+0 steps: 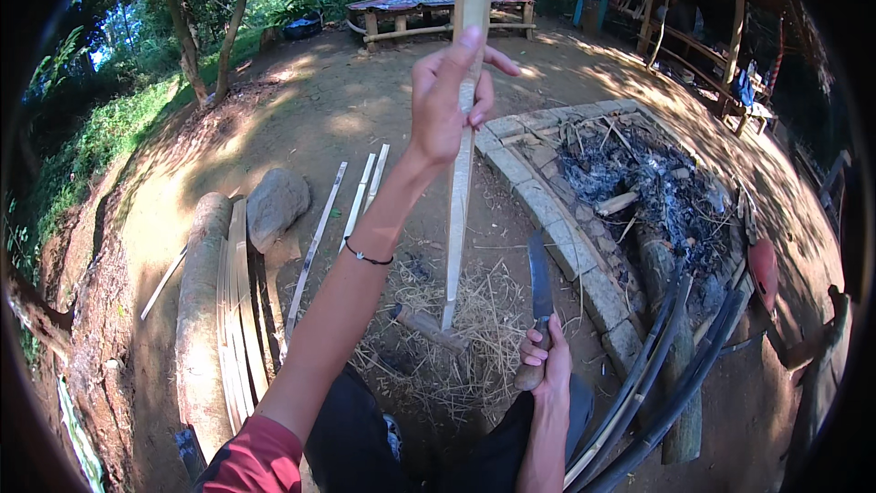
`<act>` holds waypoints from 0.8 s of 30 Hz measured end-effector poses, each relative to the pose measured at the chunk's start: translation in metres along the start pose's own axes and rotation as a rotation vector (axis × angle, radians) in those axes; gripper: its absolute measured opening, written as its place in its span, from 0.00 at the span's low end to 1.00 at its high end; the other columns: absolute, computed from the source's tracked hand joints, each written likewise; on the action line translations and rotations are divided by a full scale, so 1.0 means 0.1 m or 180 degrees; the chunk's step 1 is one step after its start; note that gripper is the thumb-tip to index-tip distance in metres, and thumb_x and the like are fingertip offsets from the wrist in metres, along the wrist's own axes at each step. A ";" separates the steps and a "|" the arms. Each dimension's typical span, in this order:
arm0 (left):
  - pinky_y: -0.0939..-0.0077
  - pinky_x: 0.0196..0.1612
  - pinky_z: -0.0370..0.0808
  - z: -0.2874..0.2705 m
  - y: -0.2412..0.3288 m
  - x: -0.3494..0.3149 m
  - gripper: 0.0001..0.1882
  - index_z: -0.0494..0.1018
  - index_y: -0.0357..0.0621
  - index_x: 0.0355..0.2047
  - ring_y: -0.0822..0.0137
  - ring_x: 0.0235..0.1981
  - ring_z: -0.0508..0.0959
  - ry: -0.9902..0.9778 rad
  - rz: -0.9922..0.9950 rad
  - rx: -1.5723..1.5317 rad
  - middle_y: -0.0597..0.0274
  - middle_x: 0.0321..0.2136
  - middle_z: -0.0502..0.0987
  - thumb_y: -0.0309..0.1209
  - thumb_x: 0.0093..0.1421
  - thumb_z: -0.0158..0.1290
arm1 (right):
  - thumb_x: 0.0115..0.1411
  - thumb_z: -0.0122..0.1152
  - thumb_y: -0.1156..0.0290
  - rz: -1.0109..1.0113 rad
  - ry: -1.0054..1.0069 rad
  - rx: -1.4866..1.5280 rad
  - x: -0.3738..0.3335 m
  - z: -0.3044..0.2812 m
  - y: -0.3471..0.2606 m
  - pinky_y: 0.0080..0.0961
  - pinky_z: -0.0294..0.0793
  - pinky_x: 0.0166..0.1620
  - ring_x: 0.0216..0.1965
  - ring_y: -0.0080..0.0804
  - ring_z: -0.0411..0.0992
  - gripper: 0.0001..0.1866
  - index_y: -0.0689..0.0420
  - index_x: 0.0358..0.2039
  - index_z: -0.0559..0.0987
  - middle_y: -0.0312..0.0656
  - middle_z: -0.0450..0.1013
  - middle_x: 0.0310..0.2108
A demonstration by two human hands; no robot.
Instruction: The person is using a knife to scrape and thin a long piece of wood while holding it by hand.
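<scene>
My left hand is raised in front of me, closed around a long, pale split-bamboo strip. The strip stands nearly upright, its top beyond the upper edge of view. Its lower end comes down at a short piece of log lying among shavings. Low on the right, my right hand grips the handle of a large knife, whose dark blade points up and away from me. Blade and strip are apart.
A stone-edged fire pit with ash lies to the right, dark poles sticking out toward me. To the left are a log, split slats, a rock and thin strips. A low bamboo platform stands far ahead.
</scene>
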State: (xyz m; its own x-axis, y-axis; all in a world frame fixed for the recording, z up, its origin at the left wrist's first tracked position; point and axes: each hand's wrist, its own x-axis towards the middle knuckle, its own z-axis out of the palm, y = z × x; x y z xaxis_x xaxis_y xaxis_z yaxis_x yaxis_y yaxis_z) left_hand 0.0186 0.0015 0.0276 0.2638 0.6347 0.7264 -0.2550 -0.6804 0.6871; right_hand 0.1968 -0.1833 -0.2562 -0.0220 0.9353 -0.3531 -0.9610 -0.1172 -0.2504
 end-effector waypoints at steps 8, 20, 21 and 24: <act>0.78 0.16 0.58 -0.05 -0.23 0.12 0.36 0.61 0.46 0.21 0.76 0.10 0.58 0.0557 0.0023 0.0526 0.69 0.08 0.57 0.64 0.70 0.26 | 0.70 0.52 0.73 -0.1466 0.0050 -0.2775 -0.52 0.41 0.28 0.15 0.59 0.17 0.14 0.13 0.57 0.30 0.53 0.71 0.58 0.30 0.65 0.21; 0.76 0.18 0.68 -0.24 -0.48 0.35 0.38 0.64 0.43 0.25 0.73 0.12 0.68 0.0253 -0.0247 0.0857 0.63 0.11 0.65 0.65 0.69 0.24 | 0.57 0.65 0.77 -0.3464 -0.0258 -0.5520 -0.56 0.19 0.56 0.31 0.68 0.22 0.16 0.31 0.66 0.29 0.57 0.61 0.74 0.40 0.66 0.16; 0.76 0.18 0.68 -0.25 -0.49 0.35 0.38 0.64 0.44 0.25 0.73 0.12 0.68 0.0217 -0.0247 0.0851 0.63 0.11 0.66 0.65 0.69 0.24 | 0.57 0.65 0.77 -0.3469 -0.0246 -0.5501 -0.55 0.19 0.58 0.32 0.68 0.22 0.16 0.31 0.66 0.29 0.56 0.61 0.74 0.40 0.67 0.17; 0.76 0.18 0.68 -0.23 -0.53 0.40 0.38 0.64 0.44 0.25 0.74 0.12 0.67 0.0312 -0.0210 0.0853 0.62 0.10 0.66 0.66 0.69 0.24 | 0.56 0.65 0.77 -0.3494 -0.0253 -0.5516 -0.50 0.18 0.56 0.32 0.69 0.21 0.15 0.32 0.67 0.29 0.54 0.60 0.75 0.40 0.68 0.18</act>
State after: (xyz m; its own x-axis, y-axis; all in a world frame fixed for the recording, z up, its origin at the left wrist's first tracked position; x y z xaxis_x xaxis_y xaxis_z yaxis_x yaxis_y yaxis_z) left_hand 0.0210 0.0714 0.0203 0.1771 0.7044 0.6874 0.0181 -0.7006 0.7133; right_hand 0.1391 -0.2310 -0.2363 0.2051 0.8237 0.5286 0.6297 0.3024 -0.7155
